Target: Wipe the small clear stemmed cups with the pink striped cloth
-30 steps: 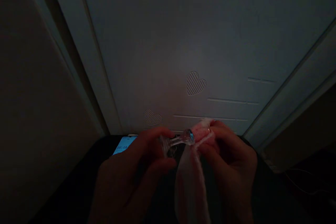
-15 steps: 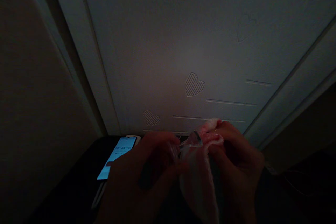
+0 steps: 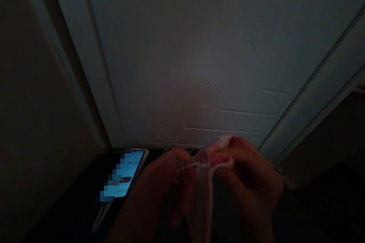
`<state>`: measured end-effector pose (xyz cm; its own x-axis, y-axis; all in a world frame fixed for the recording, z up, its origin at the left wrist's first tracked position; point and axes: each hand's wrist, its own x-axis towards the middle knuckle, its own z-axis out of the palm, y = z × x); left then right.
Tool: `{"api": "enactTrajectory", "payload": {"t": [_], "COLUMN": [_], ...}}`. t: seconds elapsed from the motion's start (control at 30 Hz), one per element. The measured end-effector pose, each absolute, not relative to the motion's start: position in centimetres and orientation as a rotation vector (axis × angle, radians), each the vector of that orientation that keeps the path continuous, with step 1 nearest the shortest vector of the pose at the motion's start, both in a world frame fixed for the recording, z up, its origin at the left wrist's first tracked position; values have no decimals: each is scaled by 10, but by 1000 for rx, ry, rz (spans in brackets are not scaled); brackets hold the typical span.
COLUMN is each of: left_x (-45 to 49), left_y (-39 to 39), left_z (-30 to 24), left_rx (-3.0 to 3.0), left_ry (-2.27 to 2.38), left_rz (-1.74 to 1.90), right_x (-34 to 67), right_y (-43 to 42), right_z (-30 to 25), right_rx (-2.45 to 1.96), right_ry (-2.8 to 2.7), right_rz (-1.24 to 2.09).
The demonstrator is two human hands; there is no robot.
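In the dim light my right hand (image 3: 251, 171) is closed on a pink-and-white striped fluffy cloth (image 3: 203, 201), pinching its upper part. The rest of the cloth hangs down between my hands. A clear, shiny item that looks like eyeglasses (image 3: 202, 158) shows at the cloth's upper left edge, against the fabric. My left hand (image 3: 168, 171) is closed around the other end of this clear item, with the fingers curled and partly lost in shadow. The item's full shape is hidden by my hands and the cloth.
A lit phone (image 3: 128, 178) showing a timer lies on a dark surface at the left, partly pixelated. Below it is a pale loop-like object (image 3: 99, 218). A pale panel (image 3: 171, 64) with engraved hearts and lines stands upright close behind my hands.
My left hand has turned and its fingers have curled in more. The clear item and the cloth have shifted a little left, and the hanging cloth looks narrower. The view has moved slightly.
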<state>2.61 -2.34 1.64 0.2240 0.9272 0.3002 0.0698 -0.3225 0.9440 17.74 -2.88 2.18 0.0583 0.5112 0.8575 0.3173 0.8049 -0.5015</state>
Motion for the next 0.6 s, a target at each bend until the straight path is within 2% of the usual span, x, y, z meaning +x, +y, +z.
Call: {"api": "enactTrajectory", "payload": {"t": [0.13,0.37,0.6], "left_x": [18,9,6], "left_y": [-22,-20,-22], "left_z": [28,30,32], "left_rx": [1368,1676,1594], "left_ry": [825,1140,1168], "left_rz": [1215,1380,1320], "right_x": [181,181,180], "right_y": [-28,-28,-29], "right_z": [18,17,18], "right_rx": [-695,-694,-627], "right_ry": [-1502,-1512,-1515], "right_rz": [183,162,196]}}
